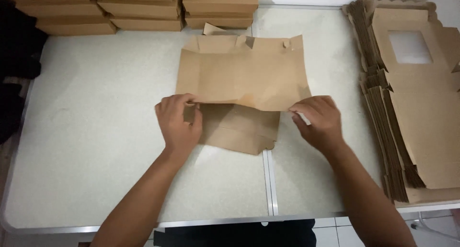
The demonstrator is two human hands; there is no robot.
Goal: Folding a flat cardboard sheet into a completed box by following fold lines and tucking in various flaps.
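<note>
A flat brown cardboard box blank (242,79) lies on the white table (96,132), partly folded, with its upper panel raised over the lower panel. My left hand (177,122) pinches the left end of the fold line. My right hand (318,118) grips the right end of the same fold. Small flaps stick up along the blank's far edge.
A thick stack of unfolded brown box blanks with window cut-outs (412,93) lies at the right. Folded brown boxes (139,7) are piled along the far edge. Dark cloth (14,60) sits at the left. A seam (269,180) splits the table.
</note>
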